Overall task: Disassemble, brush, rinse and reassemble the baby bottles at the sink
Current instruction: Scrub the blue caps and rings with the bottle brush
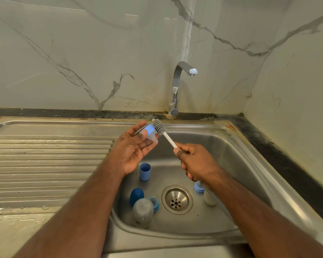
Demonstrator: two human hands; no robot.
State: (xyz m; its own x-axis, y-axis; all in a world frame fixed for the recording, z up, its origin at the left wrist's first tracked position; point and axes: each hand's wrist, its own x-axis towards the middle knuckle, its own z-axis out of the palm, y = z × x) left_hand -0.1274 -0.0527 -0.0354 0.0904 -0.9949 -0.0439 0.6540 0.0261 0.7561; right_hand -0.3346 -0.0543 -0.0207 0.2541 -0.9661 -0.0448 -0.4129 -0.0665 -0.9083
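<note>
Head camera looks down into a steel sink (237, 157) set in a corner of marbled wall, with a ribbed draining board (45, 164) to its left and a chrome tap (177, 86) behind, its spout dry. Over the basin the left hand (132, 149) holds a light-blue collar with its clear teat (150, 134), thumb pressed on the blue ring and fingers spread behind it. The right hand (194, 162) has its fingers wrapped tight round the white handle of a bottle brush (163, 132), whose grey bristle head touches the collar's far side.

On the sink floor, a pale-blue cap (145, 171) stands open end up, just under the left wrist. Nearer the front lie a dark-blue domed cap (136, 196), a clear bottle (143, 211) on its side, and another blue collar with teat (154, 202) tucked behind that bottle. The drain (177, 199) sits between these and a second bottle (209, 197) with a blue collar, which the right forearm partly covers, so its shape is hard to read. The brush handle's lower end is hidden inside the fist.
</note>
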